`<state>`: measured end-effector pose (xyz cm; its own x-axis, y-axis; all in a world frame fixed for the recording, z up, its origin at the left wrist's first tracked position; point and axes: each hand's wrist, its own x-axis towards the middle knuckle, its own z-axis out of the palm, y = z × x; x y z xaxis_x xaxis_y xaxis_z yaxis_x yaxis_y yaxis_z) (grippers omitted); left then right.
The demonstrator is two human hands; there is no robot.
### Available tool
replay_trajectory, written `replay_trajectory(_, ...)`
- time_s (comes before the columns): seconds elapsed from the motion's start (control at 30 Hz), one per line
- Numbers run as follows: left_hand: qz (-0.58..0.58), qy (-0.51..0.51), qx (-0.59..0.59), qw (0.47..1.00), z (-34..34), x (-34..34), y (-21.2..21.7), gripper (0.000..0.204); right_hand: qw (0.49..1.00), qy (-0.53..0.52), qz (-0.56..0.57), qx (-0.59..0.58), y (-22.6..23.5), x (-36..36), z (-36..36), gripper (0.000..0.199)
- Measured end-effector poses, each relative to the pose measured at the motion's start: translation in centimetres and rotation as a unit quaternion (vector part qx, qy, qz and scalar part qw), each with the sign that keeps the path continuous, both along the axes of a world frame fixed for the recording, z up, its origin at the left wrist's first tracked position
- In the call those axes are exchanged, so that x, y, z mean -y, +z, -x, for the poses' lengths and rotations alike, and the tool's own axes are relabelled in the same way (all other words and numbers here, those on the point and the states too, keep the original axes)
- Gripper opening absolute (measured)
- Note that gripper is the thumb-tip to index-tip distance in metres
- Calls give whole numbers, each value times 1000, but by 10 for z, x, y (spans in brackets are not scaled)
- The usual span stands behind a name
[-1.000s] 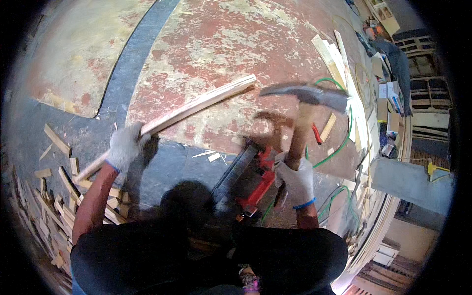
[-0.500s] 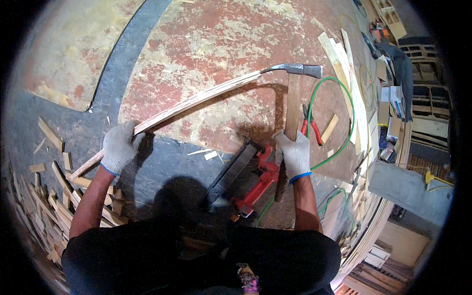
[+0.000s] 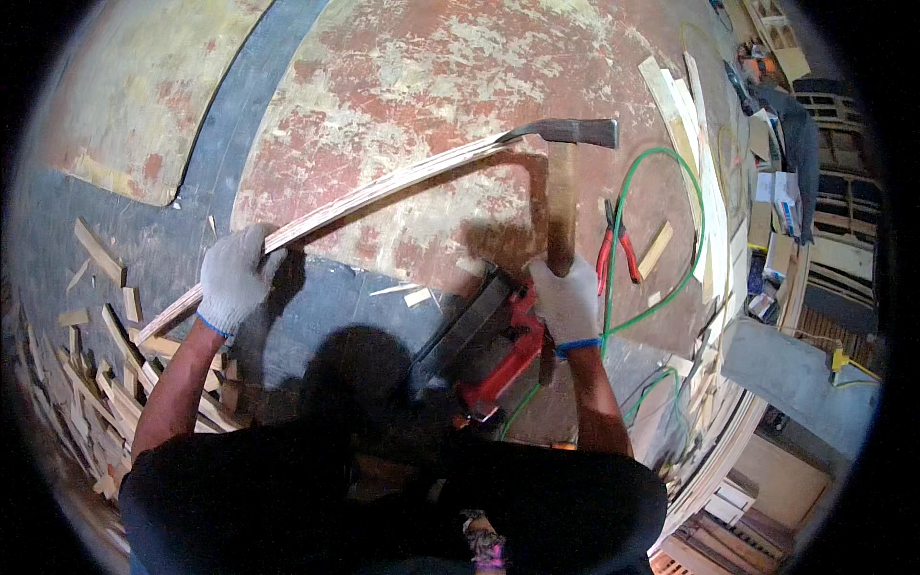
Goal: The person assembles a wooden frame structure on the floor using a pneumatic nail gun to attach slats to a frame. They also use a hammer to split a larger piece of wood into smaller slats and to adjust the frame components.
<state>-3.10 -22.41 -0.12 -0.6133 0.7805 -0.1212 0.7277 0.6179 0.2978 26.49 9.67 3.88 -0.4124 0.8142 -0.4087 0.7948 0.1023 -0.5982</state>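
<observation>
My left hand (image 3: 233, 280), in a whitish knit glove with a blue cuff, is closed around a long, pale wooden strip (image 3: 379, 195). The strip slants up to the right, its near end over a heap of wood scraps. My right hand (image 3: 567, 302), gloved alike, grips the wooden handle of a claw hammer (image 3: 563, 196). At the top, the hammer's dark metal head lies crosswise, its claw pointing left and meeting the far end of the strip. Just left of my right hand lies a red and black nail gun (image 3: 500, 372), partly in shadow.
Red-handled pliers (image 3: 617, 257) and a looped green hose (image 3: 702, 216) lie to the right, with pale slats (image 3: 685, 144) beyond. Wood offcuts (image 3: 105, 383) pile up at the left. A worn reddish board (image 3: 422, 86) covers the middle; boxes (image 3: 778, 201) stand far right.
The hammer and my right hand have moved slightly left, the claw now further over the strip's end. My left hand keeps its hold on the strip. The view has shifted a little.
</observation>
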Motion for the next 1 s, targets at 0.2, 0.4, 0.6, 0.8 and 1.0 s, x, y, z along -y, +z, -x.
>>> replay_trajectory(0.2,5,23,20,1000,-3,2,-1,33,994,21,-105,-29,-21,11,4,36)
replay_trajectory(0.4,-43,31,33,998,-9,-1,24,35,990,26,-137,16,5,6,-10,30)
replay_trajectory(0.6,-47,43,39,997,-43,1,73,28,997,-1,-75,7,23,24,-34,34)
replay_trajectory(0.8,6,40,62,997,-29,12,15,32,976,145,-146,78,-20,3,-12,51)
replay_trajectory(1.0,6,47,93,995,-36,11,19,27,986,140,-81,-26,-9,12,-26,31)
